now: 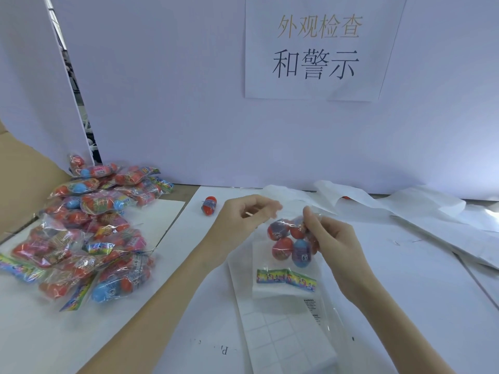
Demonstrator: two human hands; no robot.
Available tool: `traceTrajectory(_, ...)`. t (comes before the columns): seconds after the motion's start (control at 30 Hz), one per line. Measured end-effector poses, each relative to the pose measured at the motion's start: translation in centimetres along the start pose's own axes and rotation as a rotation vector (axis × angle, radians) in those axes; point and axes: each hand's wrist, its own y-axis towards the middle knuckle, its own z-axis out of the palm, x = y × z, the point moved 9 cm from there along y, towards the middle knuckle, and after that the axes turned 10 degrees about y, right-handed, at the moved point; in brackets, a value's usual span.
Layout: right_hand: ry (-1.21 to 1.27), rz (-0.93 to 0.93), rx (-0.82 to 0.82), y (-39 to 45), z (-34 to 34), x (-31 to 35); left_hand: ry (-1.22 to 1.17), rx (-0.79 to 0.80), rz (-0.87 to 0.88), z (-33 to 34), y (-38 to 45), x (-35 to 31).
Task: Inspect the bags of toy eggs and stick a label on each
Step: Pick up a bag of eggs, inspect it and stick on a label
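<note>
Hands: two, bare, raised above the surface (405, 265) at centre frame.

Right hand (330, 238): fingers curled, pinching the upper part of a clear bag of toy eggs (290, 244) between thumb and fingertips; the bag hangs from this grip, its lower end reaching down toward the surface.

Left hand (243, 220): just left of the bag, fingers bent inward with thumb and forefinger drawn close together. The fingertips are blurred, and whether they pinch a label, the bag's edge or nothing cannot be told.

Held bag: contents are several red eggs and one blue egg (302, 253) printed "6+"; a colourful header card (286, 279) sits at its bottom end.

Label sheet (283, 338): white, ruled into a grid of rectangles, lying flat on the surface directly below the held bag. A strip of small "WARNING" print shows on clear film at its right edge.

Pile of bagged eggs (89, 230): many clear bags of red, blue and pink eggs with colourful cards, heaped at the left of the surface, well apart from the hands.

Loose egg (208, 205): red, single, lying on the surface just beyond the left hand.

White sheets (405, 209): crumpled, along the far right of the surface.

Sign (316, 47): white paper with Chinese characters, fixed to the backing wall above.
</note>
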Motion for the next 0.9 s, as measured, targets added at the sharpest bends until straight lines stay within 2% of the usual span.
traceTrajectory(0.33,-0.095,-0.042,-0.010,0.0,0.5,0.0,0.002,-0.156,0.062,-1.4,-0.1,-0.6)
traceTrajectory(0.57,-0.020,-0.037,-0.091,0.1,-0.8,-0.3,-0.009,0.098,0.083,0.5,-0.1,-0.5)
traceTrajectory(0.9,0.004,-0.032,-0.079,0.4,-1.1,-0.4,-0.039,0.053,0.110,-0.7,-0.1,-0.6)
